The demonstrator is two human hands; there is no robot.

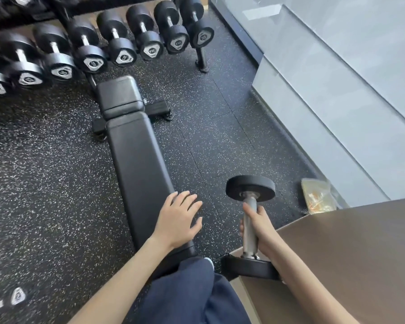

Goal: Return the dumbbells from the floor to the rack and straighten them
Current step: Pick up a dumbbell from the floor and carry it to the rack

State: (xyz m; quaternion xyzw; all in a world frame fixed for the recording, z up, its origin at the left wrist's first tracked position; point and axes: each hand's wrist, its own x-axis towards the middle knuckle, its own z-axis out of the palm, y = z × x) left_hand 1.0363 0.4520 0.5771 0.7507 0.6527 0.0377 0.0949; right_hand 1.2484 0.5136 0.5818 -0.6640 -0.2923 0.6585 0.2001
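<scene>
My right hand (258, 226) grips the steel handle of a black dumbbell (250, 189), held above the floor with one round head pointing away from me. My left hand (177, 218) is spread with straight fingers over the near end of a black bench (138, 160). The dumbbell rack (201, 59) runs along the top left, its lower row filled with several black dumbbells (147, 36) side by side. Another dumbbell (17, 296) shows at the bottom left edge, blurred; what it rests on is hidden.
The speckled black rubber floor (220, 136) spreads between the bench and a grey stepped wall (337, 90) on the right. A clear plastic packet (318, 198) lies by the wall. A brown surface (348, 253) fills the lower right. My navy-trousered leg (192, 298) is below.
</scene>
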